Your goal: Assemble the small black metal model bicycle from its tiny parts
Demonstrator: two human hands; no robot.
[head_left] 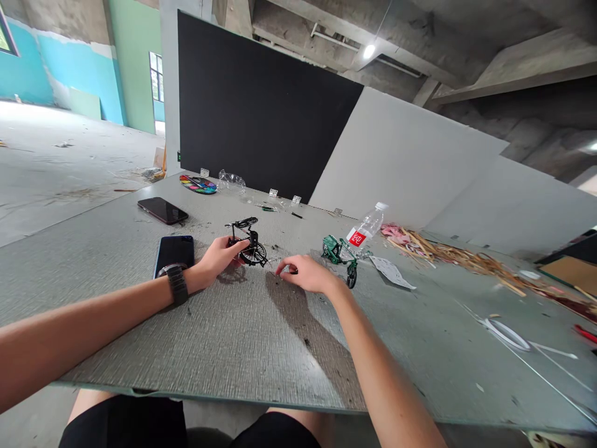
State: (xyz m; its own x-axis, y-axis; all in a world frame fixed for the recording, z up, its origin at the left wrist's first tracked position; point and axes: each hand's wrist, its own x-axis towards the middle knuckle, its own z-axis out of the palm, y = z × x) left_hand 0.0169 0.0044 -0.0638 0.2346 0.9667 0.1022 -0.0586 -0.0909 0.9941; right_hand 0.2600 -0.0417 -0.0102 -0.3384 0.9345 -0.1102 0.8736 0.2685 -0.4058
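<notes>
Black model bicycle is left of centre on the table; I've got the left hand closed on its rear or front end, can't tell which, probably to steady it. Right hand just right of it, fingers half curled, maybe for fine work; can't tell if it's gripping anything. Count: two model bicycles, green model bicycle right; one bottle, two phones left.

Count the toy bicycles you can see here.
2. The black toy bicycle is in the left hand, which partly covers it; the green toy bicycle stands on the table beside the plastic bottle.
</notes>
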